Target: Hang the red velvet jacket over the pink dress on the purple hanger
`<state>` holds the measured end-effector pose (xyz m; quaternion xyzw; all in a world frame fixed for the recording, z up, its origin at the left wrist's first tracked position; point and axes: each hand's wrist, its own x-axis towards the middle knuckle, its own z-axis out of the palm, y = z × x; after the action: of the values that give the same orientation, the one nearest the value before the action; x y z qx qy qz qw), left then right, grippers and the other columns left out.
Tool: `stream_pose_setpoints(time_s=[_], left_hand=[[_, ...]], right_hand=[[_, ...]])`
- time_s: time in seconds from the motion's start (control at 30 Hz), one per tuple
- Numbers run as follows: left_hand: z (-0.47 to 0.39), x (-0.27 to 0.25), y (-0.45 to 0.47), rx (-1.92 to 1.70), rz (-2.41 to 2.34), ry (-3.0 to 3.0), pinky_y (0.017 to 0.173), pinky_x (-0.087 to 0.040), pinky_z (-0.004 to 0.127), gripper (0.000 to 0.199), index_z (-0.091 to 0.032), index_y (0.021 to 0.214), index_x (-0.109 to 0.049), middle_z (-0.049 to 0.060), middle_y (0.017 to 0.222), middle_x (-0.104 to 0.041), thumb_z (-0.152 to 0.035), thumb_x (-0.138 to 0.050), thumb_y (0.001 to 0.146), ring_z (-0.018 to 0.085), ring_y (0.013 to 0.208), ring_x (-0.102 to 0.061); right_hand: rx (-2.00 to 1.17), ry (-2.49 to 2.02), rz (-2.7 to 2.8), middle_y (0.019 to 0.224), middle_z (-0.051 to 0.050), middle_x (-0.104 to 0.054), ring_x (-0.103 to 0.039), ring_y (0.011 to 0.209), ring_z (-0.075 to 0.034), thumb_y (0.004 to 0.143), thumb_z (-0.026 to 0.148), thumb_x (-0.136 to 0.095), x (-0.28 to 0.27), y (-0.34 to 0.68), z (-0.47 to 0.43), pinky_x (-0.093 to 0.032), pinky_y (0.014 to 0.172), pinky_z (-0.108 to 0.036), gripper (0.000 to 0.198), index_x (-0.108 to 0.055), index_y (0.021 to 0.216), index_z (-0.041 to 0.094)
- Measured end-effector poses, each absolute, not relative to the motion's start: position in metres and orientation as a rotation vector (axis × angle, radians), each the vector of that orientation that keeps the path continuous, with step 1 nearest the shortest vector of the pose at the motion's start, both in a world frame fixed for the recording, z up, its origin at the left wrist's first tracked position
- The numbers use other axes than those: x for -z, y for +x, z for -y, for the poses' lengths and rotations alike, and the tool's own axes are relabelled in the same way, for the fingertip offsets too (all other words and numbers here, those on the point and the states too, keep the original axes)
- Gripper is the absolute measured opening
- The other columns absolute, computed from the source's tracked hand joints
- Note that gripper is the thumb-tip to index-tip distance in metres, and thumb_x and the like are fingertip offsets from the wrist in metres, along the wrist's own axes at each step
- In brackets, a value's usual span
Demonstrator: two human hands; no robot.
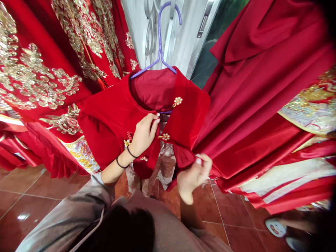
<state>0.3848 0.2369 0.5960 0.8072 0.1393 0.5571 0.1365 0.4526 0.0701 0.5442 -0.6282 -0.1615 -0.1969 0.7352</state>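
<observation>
A short red velvet jacket (pixel 110 105) hangs before me on a purple hanger (pixel 160 42), its front partly open. My left hand (pixel 143 134) is closed in a pinch on the front edge just below the collar. At the lower corner of the opposite front panel, my right hand (pixel 194 175) is curled with fingertips on the cloth, slightly blurred. Flower-shaped beaded clasps (pixel 177 102) run along the panel on the right; another clasp (pixel 165 137) sits lower on it. My left wrist partly hides a red tassel ornament (pixel 127 140).
Red garments with gold sequin embroidery (pixel 39 77) crowd the left. A plain red garment (pixel 257 70) and satin cloth hang on the right. Behind the hanger is a pale metal door (pixel 189 42). Below lies a reddish tiled floor (pixel 228 213), with another person's foot in a slipper (pixel 275 227) at lower right.
</observation>
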Motion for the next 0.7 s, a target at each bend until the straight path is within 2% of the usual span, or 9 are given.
stream_pose_setpoints(time_s=[0.13,0.23,0.3,0.37,0.4,0.47,0.57,0.63,0.7], left_hand=[[-0.254,-0.568,0.393,-1.114,-0.768,2.535,0.07,-0.048,0.029,0.017,-0.015,0.092,-0.057,0.012,0.086,-0.068,-0.016,-0.041,0.096,0.022,0.078,-0.066],[-0.25,-0.575,0.366,-0.945,-0.94,2.567,0.063,-0.044,0.027,0.02,-0.017,0.093,-0.06,0.008,0.082,-0.069,-0.031,-0.047,0.098,0.021,0.075,-0.067],[-0.244,-0.59,0.346,-1.007,-1.032,2.544,0.059,-0.041,0.027,0.031,-0.019,0.085,-0.062,0.006,0.074,-0.068,-0.045,-0.051,0.095,0.02,0.068,-0.065],[-0.242,-0.609,0.335,-1.284,-1.07,2.466,0.064,-0.044,0.029,0.037,-0.019,0.08,-0.062,0.005,0.072,-0.067,-0.05,-0.051,0.094,0.019,0.068,-0.063],[-0.243,-0.617,0.333,-1.455,-1.072,2.418,0.071,-0.047,0.032,0.035,-0.018,0.083,-0.063,0.006,0.077,-0.067,-0.049,-0.051,0.094,0.02,0.073,-0.063],[-0.25,-0.631,0.338,-1.715,-1.059,2.349,0.092,-0.047,0.042,0.035,-0.016,0.102,-0.064,0.012,0.102,-0.068,-0.048,-0.056,0.091,0.026,0.098,-0.062],[-0.271,-0.642,0.355,-1.765,-0.976,2.312,0.113,-0.032,0.055,0.065,-0.017,0.129,-0.054,0.017,0.141,-0.05,-0.052,-0.072,0.078,0.036,0.137,-0.039],[-0.289,-0.647,0.362,-1.726,-0.871,2.284,0.116,-0.03,0.056,0.068,-0.021,0.13,-0.052,0.015,0.146,-0.046,-0.052,-0.076,0.074,0.036,0.143,-0.031],[-0.306,-0.654,0.365,-1.693,-0.774,2.278,0.116,-0.033,0.053,0.055,-0.023,0.122,-0.057,0.013,0.137,-0.055,-0.05,-0.074,0.077,0.033,0.139,-0.039]], right_hand=[[0.151,-1.443,0.534,0.08,-0.001,-0.06,-0.055,0.074,-0.015,0.092,0.043,-0.049,-0.533,0.457,-0.086,-0.042,0.072,-0.028,0.026,-0.058,0.089,0.019],[0.073,-1.531,0.763,0.07,0.0,-0.058,-0.053,0.066,-0.014,0.096,0.043,-0.044,-0.533,0.47,-0.084,-0.042,0.066,-0.028,0.034,-0.06,0.079,0.018],[0.164,-1.588,0.906,0.077,-0.003,-0.063,-0.059,0.075,-0.016,0.098,0.04,-0.044,-0.543,0.479,-0.084,-0.046,0.074,-0.03,0.034,-0.063,0.081,0.017],[0.368,-1.585,0.97,0.098,-0.008,-0.067,-0.062,0.095,-0.02,0.096,0.037,-0.05,-0.561,0.486,-0.09,-0.048,0.086,-0.036,0.025,-0.066,0.094,0.017],[0.482,-1.559,0.975,0.108,-0.01,-0.066,-0.061,0.104,-0.022,0.094,0.036,-0.053,-0.573,0.489,-0.097,-0.049,0.09,-0.038,0.024,-0.065,0.103,0.017],[0.671,-1.505,0.985,0.122,-0.012,-0.061,-0.057,0.117,-0.024,0.092,0.039,-0.055,-0.599,0.497,-0.117,-0.048,0.095,-0.043,0.033,-0.061,0.117,0.018],[0.813,-1.56,1.081,0.141,-0.013,-0.049,-0.042,0.137,-0.029,0.092,0.048,-0.052,-0.633,0.515,-0.154,-0.037,0.109,-0.054,0.047,-0.053,0.131,0.022],[0.807,-1.664,1.145,0.143,-0.012,-0.048,-0.039,0.139,-0.03,0.093,0.052,-0.049,-0.649,0.534,-0.173,-0.03,0.112,-0.057,0.049,-0.052,0.132,0.022],[0.731,-1.74,1.201,0.133,-0.011,-0.056,-0.047,0.132,-0.028,0.095,0.052,-0.047,-0.663,0.553,-0.181,-0.033,0.111,-0.055,0.045,-0.056,0.126,0.02]])
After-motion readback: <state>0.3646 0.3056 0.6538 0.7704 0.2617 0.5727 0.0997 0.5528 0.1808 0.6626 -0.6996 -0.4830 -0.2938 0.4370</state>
